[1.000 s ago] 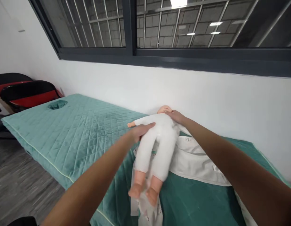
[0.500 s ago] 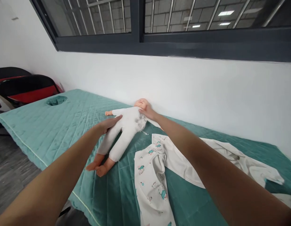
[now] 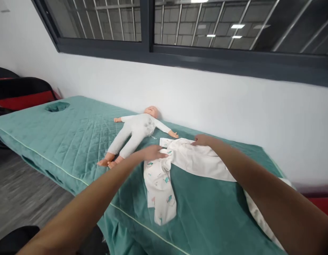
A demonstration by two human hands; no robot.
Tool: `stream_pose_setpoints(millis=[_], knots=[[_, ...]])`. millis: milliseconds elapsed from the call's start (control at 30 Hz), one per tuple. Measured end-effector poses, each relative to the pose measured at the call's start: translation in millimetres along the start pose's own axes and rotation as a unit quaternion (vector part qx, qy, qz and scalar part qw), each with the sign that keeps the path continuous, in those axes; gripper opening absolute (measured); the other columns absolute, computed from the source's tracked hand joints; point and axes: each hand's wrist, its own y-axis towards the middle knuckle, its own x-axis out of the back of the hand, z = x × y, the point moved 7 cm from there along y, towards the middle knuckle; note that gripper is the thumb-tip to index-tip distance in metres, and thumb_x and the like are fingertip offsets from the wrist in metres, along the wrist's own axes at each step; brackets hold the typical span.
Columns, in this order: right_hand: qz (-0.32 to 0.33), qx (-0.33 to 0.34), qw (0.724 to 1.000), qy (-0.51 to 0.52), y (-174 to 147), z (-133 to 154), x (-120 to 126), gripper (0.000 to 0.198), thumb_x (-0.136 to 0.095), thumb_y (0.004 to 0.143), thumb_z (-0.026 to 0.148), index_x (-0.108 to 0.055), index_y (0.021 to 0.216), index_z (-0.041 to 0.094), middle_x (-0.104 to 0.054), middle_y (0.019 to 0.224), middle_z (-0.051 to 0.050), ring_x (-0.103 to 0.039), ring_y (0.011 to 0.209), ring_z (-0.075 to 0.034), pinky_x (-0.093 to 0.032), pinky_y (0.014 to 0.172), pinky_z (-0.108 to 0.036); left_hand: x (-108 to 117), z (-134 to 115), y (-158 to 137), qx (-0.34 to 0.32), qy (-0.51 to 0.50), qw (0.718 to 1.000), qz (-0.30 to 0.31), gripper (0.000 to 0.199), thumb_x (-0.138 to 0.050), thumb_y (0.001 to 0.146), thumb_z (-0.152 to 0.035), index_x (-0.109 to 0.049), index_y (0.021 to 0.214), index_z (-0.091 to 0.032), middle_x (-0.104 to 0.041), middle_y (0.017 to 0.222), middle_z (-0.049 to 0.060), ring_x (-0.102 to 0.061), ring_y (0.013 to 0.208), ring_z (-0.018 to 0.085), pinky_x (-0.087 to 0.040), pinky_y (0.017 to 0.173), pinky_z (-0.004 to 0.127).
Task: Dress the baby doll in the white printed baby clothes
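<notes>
White baby pants (image 3: 160,180) with a small teal and pink print on one leg lie spread on a green quilted bed; the other leg looks plain white. My left hand (image 3: 153,153) pinches the fabric near the waist, at the top of the printed leg. Further right, my right hand (image 3: 202,140) has its fingers closed on the upper edge of the plain part. Behind my left hand, a baby doll (image 3: 138,125) with a white cloth body rests on its back, arms spread, its head by the wall. Neither hand touches the doll.
The green bed cover (image 3: 81,138) has a face hole (image 3: 57,106) at its left end. Another white cloth (image 3: 262,212) lies partly under my right forearm. Black and red chairs (image 3: 23,94) stand at the left. A white wall (image 3: 232,106) with a window borders the far side.
Both hands have left the doll and moved right onto the pants. The doll's arm nearest the pants is now in full view. My view has shifted to the right.
</notes>
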Motion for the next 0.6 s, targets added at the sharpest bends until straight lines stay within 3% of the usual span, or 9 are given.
stream_pose_setpoints(millis=[67,200,267,367,500,600], knots=[[0.016,0.015,1.0,-0.012,-22,2,3,0.024,-0.08,0.075,0.032,-0.07,0.091,0.017,-0.071,0.103,-0.011,-0.064,0.101,-0.028,-0.047,0.085,-0.036,4,-8,-7,0.011,0.025,1.0,0.01,0.054,-0.054,0.084,-0.061,-0.068,0.111,-0.017,-0.071,0.118,0.012,-0.065,0.102,0.03,-0.05,0.085,0.034],[0.007,0.036,0.999,-0.009,-65,17,13,0.029,-0.065,0.092,0.041,-0.067,0.109,0.018,-0.066,0.119,-0.009,-0.063,0.106,-0.023,-0.051,0.094,-0.042,29,-41,-29,-0.005,0.148,0.988,-0.046,0.042,-0.041,0.093,-0.048,-0.069,0.091,-0.018,-0.072,0.099,0.011,-0.066,0.092,0.028,-0.048,0.079,0.035],[-0.011,0.05,0.999,0.011,-85,28,23,0.031,-0.058,0.095,0.045,-0.067,0.109,0.019,-0.067,0.119,-0.01,-0.063,0.108,-0.024,-0.05,0.096,-0.044,43,-64,-41,-0.011,0.192,0.977,-0.089,0.042,-0.038,0.096,-0.046,-0.069,0.096,-0.019,-0.071,0.104,0.011,-0.065,0.096,0.029,-0.047,0.082,0.036],[-0.043,0.088,0.993,0.06,-114,45,48,0.028,-0.054,0.095,0.041,-0.07,0.1,0.019,-0.071,0.118,-0.01,-0.064,0.112,-0.026,-0.049,0.094,-0.034,65,-109,-59,-0.034,0.204,0.963,-0.172,0.041,-0.038,0.097,-0.047,-0.07,0.106,-0.022,-0.072,0.109,0.009,-0.065,0.1,0.028,-0.047,0.086,0.037],[-0.045,0.11,0.982,0.148,-156,57,93,0.032,-0.054,0.092,0.044,-0.07,0.098,0.018,-0.075,0.107,-0.009,-0.07,0.089,-0.021,-0.053,0.07,-0.026,102,-174,-85,-0.088,0.03,0.955,-0.281,0.032,-0.055,0.091,-0.044,-0.07,0.109,-0.023,-0.073,0.106,0.007,-0.066,0.1,0.026,-0.051,0.086,0.036],[-0.011,0.099,0.963,0.25,-188,60,127,0.025,-0.069,0.079,0.039,-0.07,0.09,0.016,-0.075,0.091,-0.008,-0.068,0.071,-0.018,-0.05,0.057,-0.024,114,-221,-96,-0.164,-0.148,0.953,-0.208,0.037,-0.07,0.081,-0.035,-0.067,0.114,-0.02,-0.071,0.108,0.008,-0.068,0.093,0.022,-0.056,0.08,0.035]])
